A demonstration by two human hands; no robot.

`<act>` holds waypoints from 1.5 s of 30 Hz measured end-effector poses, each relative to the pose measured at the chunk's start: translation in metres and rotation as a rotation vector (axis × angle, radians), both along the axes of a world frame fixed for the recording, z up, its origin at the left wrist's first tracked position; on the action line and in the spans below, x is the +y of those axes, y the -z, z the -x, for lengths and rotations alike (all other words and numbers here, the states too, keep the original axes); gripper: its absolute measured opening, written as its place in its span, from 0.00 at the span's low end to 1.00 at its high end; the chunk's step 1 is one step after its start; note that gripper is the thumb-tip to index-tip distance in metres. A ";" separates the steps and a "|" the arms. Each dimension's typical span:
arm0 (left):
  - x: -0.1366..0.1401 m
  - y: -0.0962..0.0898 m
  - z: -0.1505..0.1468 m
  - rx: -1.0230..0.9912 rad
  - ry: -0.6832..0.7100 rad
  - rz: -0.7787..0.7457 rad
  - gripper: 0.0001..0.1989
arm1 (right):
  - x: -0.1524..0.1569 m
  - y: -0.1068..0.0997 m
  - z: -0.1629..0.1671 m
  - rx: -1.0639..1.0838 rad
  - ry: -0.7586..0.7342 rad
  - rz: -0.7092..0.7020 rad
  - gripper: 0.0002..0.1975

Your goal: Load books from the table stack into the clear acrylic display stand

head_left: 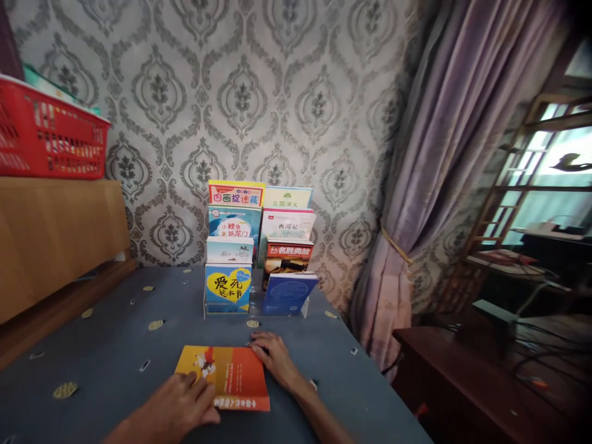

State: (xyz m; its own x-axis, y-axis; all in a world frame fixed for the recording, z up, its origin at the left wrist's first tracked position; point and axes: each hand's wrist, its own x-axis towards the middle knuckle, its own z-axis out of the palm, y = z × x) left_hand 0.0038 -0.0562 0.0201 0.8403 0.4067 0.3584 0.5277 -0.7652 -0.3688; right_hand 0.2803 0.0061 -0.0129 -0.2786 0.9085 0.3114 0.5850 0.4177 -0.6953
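Observation:
An orange and yellow book lies on the dark blue tabletop in front of me, its cover print facing away. Over its near left corner is my left hand, fingers curled on the cover and thumb by the near edge. My right hand is at the far right corner, thumb on the cover and fingers just past the far edge. Beyond the book, a clear tiered stand holds books in two columns, with a blue and yellow book front left and a dark blue book leaning front right.
A wooden cabinet with a red basket on top stands at the left. Patterned wallpaper rises behind the table. Tied purple curtains hang at the right, near a dark red piece of furniture.

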 end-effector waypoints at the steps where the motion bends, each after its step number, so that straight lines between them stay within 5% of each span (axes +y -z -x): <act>1: 0.002 -0.003 0.001 -0.032 0.004 -0.014 0.15 | 0.000 0.000 0.000 0.025 -0.008 -0.005 0.21; 8: 0.022 -0.034 0.007 -0.263 -0.132 0.105 0.25 | -0.008 -0.010 0.003 0.345 -0.060 0.125 0.38; 16: 0.034 -0.060 0.015 -0.429 -0.367 0.211 0.21 | -0.022 -0.024 0.013 0.838 -0.265 0.349 0.25; 22: 0.010 -0.069 -0.007 -0.981 -0.322 0.610 0.28 | -0.030 -0.030 0.019 1.042 -0.295 0.427 0.25; 27: 0.001 -0.032 -0.030 -1.308 -0.392 1.273 0.38 | -0.029 -0.037 0.014 0.982 -0.197 0.447 0.24; 29: 0.001 -0.015 -0.030 -1.266 -0.441 1.354 0.41 | -0.026 -0.035 0.012 0.935 -0.136 0.443 0.26; 33: 0.006 0.003 -0.018 -0.910 -0.589 1.312 0.39 | -0.017 -0.023 0.009 0.653 -0.024 0.393 0.28; 37: 0.013 0.001 -0.005 -0.641 -0.604 1.198 0.27 | -0.008 -0.009 0.006 0.364 0.112 0.348 0.28; 41: 0.029 0.001 -0.001 -0.625 -0.554 0.924 0.16 | -0.005 -0.007 0.001 0.232 0.148 0.302 0.22; 45: 0.053 0.011 -0.003 -0.675 -0.485 0.716 0.08 | -0.012 -0.016 -0.001 -0.128 0.284 0.183 0.16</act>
